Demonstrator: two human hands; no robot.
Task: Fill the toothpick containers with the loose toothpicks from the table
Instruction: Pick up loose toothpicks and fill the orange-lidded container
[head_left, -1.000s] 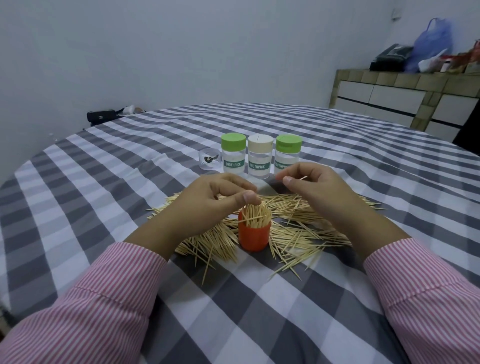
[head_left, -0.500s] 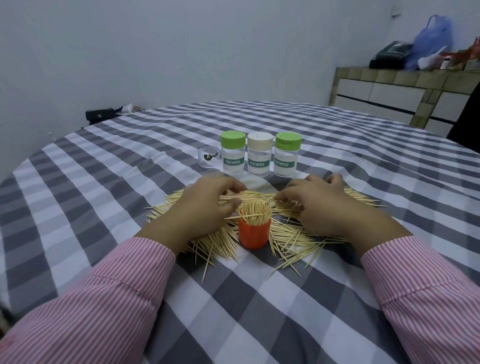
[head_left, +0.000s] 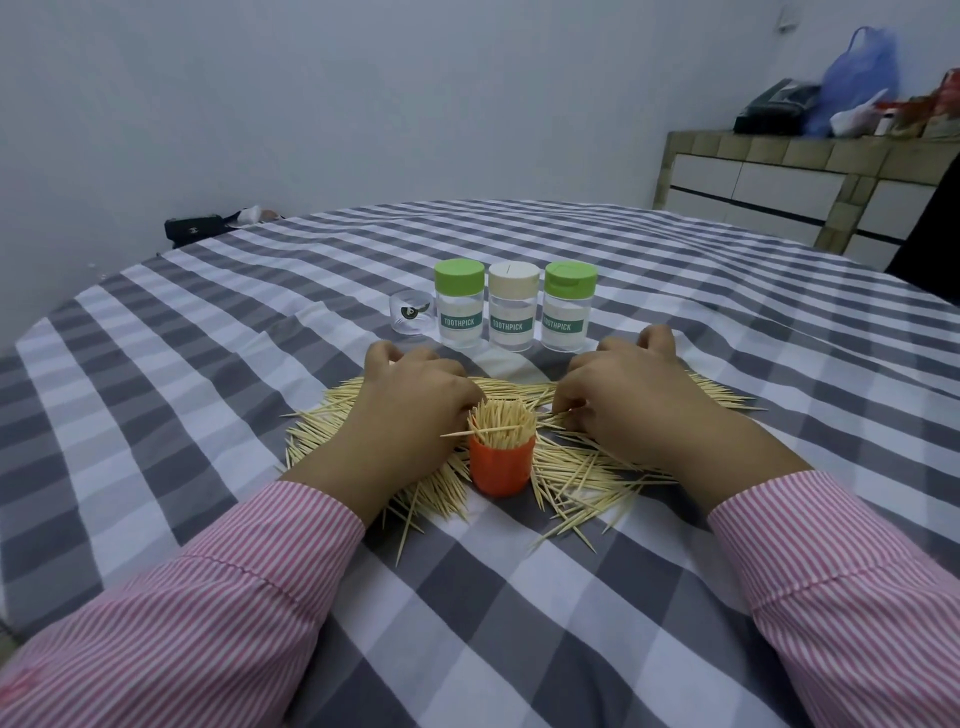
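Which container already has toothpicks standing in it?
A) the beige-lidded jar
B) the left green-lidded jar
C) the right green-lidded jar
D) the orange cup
D: the orange cup between the hands is packed with upright toothpicks, while the three lidded jars behind look clear and empty.

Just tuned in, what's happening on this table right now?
A person is gathering loose toothpicks off the checked tablecloth. Both the left hand and the right hand are down on the pile, fingers curled into it, either side of an open orange container already packed with toothpicks, one lying across its top. Behind stand three capped jars and a small clear cup.
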